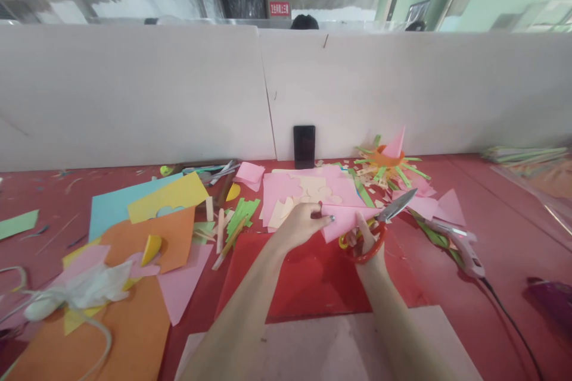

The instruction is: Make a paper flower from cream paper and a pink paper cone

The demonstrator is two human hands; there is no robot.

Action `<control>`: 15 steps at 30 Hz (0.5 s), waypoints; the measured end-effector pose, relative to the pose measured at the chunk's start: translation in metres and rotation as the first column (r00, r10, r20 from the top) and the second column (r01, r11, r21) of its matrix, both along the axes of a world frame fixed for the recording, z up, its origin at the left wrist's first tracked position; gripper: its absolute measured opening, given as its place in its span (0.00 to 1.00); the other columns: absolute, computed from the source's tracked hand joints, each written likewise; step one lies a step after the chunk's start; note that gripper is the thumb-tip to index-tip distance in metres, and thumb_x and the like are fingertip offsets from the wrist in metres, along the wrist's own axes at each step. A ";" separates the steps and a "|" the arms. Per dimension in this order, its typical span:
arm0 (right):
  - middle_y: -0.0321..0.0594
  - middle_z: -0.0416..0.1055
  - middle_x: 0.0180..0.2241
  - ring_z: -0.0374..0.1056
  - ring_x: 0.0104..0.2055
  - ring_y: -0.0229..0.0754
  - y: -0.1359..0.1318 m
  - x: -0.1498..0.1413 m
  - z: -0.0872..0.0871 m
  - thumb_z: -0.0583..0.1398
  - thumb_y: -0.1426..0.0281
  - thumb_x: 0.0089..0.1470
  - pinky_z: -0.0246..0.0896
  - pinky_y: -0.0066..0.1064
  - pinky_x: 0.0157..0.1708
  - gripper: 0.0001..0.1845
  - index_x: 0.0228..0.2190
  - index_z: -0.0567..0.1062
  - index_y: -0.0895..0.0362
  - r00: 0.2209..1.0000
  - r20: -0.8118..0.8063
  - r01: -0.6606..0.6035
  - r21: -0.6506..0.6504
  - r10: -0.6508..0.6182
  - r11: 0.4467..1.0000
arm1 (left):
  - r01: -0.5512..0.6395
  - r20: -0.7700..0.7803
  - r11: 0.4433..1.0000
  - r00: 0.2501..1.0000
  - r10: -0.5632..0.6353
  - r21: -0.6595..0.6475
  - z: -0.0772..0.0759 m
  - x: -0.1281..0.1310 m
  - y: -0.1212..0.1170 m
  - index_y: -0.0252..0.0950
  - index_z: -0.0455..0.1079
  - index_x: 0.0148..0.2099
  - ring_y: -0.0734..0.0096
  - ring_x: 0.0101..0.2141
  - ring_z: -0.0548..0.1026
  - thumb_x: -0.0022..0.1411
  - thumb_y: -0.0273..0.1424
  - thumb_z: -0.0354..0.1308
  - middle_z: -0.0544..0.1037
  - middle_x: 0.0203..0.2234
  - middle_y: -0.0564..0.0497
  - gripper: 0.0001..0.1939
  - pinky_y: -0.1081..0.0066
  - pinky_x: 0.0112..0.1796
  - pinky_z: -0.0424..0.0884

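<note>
My left hand [308, 223] pinches the left edge of a folded piece of pink paper [342, 220], thumb and fingers closed on it. Through the handles of the scissors [379, 235] go the fingers of my right hand [369, 250]; a fingertip of that hand also rests against the paper. The scissors have red and yellow handles, and their blades point up and to the right, past the paper's right tip. Below both hands lies a red sheet [304, 286]. Cut pink sheets [277, 190] and cream paper pieces [308, 190] are just beyond my left hand.
A dark phone [304, 147] leans on the white partition [179, 95]. Orange sheets [134, 309], a yellow sheet [167, 196] and a white cable [105, 333] lie left. Right are a corded glue gun [467, 247] and an orange paper craft with green strips [388, 156].
</note>
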State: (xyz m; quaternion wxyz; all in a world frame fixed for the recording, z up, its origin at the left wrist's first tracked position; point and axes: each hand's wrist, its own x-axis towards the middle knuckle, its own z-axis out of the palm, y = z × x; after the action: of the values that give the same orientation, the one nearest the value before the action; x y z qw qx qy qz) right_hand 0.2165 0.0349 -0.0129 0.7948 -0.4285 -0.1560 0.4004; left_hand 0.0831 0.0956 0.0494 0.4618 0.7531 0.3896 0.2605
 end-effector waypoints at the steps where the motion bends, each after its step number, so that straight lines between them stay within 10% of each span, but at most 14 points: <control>1: 0.20 0.55 0.11 0.51 0.11 0.27 0.000 0.000 0.001 0.67 0.61 0.39 0.50 0.20 0.11 0.25 0.20 0.55 0.54 1.000 -0.009 0.008 -0.001 -0.008 1.000 | -0.003 0.017 1.000 1.000 0.003 0.002 0.000 0.000 0.000 0.34 0.67 0.22 0.73 0.23 0.63 0.51 0.38 0.56 0.67 0.19 0.54 0.13 0.72 0.26 0.60; 15: 0.23 0.58 0.11 0.54 0.12 0.29 -0.002 0.000 -0.003 0.67 0.61 0.41 0.53 0.22 0.13 0.22 0.20 0.58 0.55 1.000 -0.017 0.021 -0.021 -0.022 1.000 | 0.028 0.076 0.995 0.997 -0.021 -0.094 0.001 -0.003 0.003 0.34 0.73 0.29 0.68 0.30 0.70 0.50 0.39 0.57 0.73 0.27 0.50 0.12 0.71 0.33 0.64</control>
State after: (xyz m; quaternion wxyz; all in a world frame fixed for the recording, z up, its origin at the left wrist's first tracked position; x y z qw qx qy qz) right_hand 0.2160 0.0332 -0.0157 0.7960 -0.4348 -0.1404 0.3971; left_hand 0.0801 0.0990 0.0499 0.5146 0.7246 0.3746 0.2642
